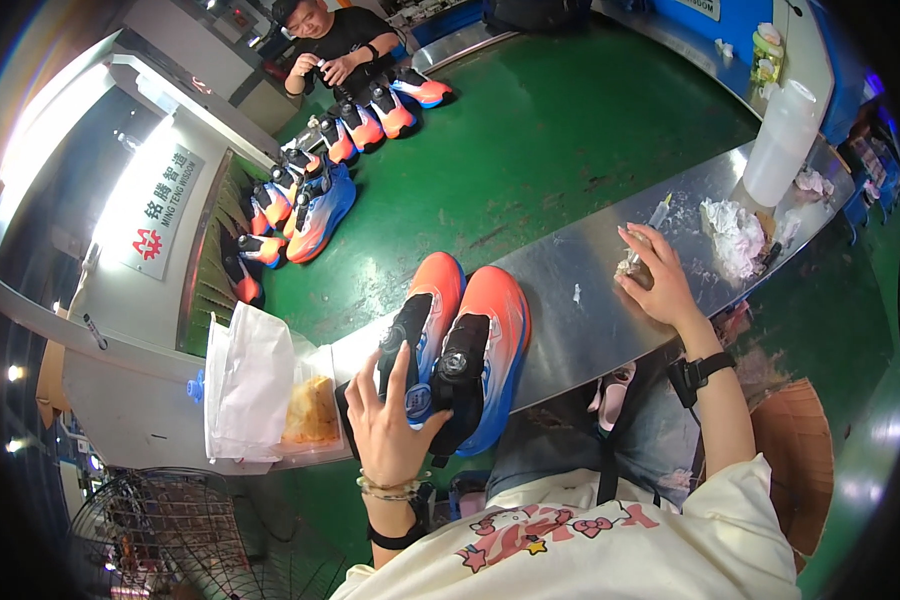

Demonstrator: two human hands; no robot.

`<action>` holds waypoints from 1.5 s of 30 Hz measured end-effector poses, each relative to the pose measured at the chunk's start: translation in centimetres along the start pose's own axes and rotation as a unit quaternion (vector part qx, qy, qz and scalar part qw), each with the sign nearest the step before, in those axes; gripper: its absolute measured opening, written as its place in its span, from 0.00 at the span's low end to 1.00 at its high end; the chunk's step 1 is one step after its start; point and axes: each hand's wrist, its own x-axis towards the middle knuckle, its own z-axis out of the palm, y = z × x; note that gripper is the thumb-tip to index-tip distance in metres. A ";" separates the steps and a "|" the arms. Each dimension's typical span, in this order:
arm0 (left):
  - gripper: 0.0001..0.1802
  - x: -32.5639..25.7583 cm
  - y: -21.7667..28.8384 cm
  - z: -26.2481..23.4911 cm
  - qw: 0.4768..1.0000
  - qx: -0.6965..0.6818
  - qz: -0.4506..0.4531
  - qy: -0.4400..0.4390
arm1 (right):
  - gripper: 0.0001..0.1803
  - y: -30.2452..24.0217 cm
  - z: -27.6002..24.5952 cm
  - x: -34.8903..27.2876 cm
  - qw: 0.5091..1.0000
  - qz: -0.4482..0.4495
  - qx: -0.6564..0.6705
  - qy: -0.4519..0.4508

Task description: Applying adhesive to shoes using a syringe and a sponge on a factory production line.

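Observation:
A pair of orange, white and blue sports shoes stands side by side on the metal bench edge, toes pointing away from me. My left hand (390, 425) is at the heel of the left shoe (436, 290), its fingers spread and touching the dark collar. The right shoe (500, 325) stands against it, with dark stuffing and a clear round knob at its opening. My right hand (658, 275) rests on the bench, fingers curved around a small brownish-white thing (630, 264) whose kind I cannot make out. Beyond its fingertips lies a thin yellow-tipped tool (661, 210).
More such shoes (315, 215) line the far left of the green belt (530, 130), where a co-worker (335, 50) handles something small. A white bottle (778, 145) and crumpled tissue (735, 238) are at right. A clear bin (315, 410) with white paper stands at left.

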 end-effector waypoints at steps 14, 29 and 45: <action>0.57 3.5 -4.0 5.1 0.980 -0.179 -0.086 -0.020 | 0.18 -0.3 0.8 0.1 1.000 0.004 -0.008 0.000; 0.50 40.7 -19.5 21.0 0.949 -0.090 -0.302 -0.006 | 0.20 0.3 -0.7 0.1 0.999 0.030 -0.036 -0.013; 0.35 21.0 -5.0 9.6 0.964 -0.044 0.259 0.042 | 0.34 -0.8 -0.5 0.1 0.993 -0.039 -0.074 -0.086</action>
